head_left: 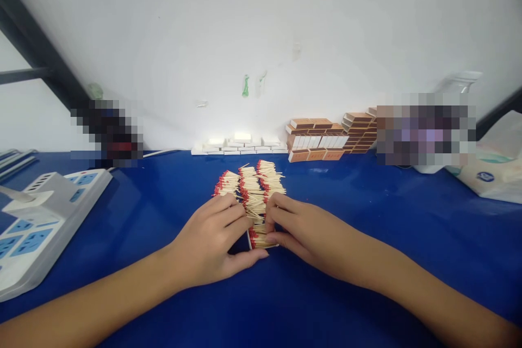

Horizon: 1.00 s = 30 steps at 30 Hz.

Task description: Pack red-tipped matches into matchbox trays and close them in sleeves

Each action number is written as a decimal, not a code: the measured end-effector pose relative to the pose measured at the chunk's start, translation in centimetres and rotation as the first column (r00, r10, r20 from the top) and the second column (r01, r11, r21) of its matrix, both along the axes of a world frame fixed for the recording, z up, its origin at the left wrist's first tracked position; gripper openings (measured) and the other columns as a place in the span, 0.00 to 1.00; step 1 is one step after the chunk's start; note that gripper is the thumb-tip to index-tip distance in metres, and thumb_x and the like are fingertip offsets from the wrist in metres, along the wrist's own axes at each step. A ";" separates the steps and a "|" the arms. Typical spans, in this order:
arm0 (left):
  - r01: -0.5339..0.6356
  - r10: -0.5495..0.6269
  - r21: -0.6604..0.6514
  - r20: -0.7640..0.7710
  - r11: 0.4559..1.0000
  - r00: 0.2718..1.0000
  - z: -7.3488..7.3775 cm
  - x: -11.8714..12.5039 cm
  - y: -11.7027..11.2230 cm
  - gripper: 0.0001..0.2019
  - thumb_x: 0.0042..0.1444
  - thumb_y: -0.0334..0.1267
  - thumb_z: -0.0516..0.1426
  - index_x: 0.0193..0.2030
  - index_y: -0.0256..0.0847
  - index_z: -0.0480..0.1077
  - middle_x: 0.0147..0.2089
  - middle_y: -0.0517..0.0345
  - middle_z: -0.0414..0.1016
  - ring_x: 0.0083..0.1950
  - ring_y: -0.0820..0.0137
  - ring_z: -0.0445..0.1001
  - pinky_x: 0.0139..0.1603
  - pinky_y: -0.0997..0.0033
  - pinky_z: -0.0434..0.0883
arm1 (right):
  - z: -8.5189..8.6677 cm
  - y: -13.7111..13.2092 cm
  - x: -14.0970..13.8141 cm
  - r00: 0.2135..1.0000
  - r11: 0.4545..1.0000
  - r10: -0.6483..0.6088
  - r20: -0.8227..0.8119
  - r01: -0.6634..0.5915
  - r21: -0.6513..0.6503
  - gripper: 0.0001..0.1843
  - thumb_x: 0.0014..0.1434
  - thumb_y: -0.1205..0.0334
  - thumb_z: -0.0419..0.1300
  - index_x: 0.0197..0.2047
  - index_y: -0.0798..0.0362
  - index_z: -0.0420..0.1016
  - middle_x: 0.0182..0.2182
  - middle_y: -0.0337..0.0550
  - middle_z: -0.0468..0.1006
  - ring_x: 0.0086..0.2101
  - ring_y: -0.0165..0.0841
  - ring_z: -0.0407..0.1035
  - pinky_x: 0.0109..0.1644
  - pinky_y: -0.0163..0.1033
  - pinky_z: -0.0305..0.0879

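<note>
A small white matchbox tray full of red-tipped matches lies on the blue table between my hands. My left hand curls round the tray's left side, its thumb along the near edge. At the right side, my right hand is closed, with thumb and fingertips on the matches in the tray; the exact grip is partly hidden. Just beyond my fingers, loose matches lie in three rough columns, most with their red heads to the left.
White tray pieces are stacked against the wall. Beside them stand brown matchbox covers in piles. A power strip with a plug is on the left, and a tissue pack on the right. The blue table extends toward me.
</note>
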<state>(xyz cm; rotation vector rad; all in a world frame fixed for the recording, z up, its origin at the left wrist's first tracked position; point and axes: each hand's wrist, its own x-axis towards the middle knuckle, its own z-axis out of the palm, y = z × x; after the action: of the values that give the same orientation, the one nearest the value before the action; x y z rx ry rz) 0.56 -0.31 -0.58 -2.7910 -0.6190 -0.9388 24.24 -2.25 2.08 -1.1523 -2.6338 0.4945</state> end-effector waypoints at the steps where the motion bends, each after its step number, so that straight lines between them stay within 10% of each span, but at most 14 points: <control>1: -0.001 0.001 0.003 0.000 1.000 1.000 0.0 0.0 0.0 0.15 0.64 0.48 0.65 0.41 0.36 0.75 0.32 0.54 0.73 0.35 0.63 0.70 0.37 0.60 0.73 | 0.0 0.0 0.0 1.000 1.000 0.002 0.001 -0.002 -0.003 0.06 0.73 0.64 0.59 0.42 0.54 0.75 0.45 0.44 0.73 0.36 0.32 0.71 0.40 0.39 0.69; 30: -0.007 0.007 0.000 -0.001 1.000 1.000 0.0 -0.1 0.0 0.14 0.63 0.48 0.65 0.41 0.37 0.76 0.32 0.54 0.73 0.35 0.63 0.71 0.39 0.61 0.74 | -0.1 0.1 0.1 0.999 1.000 -0.001 0.041 0.000 0.015 0.05 0.73 0.68 0.57 0.44 0.54 0.74 0.46 0.45 0.75 0.36 0.32 0.71 0.38 0.38 0.68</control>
<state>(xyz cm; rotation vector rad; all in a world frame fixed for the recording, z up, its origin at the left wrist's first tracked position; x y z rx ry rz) 0.50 -0.29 -0.54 -2.7870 -0.6278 -0.9359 24.36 -2.10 2.01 -1.1713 -2.6674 0.4554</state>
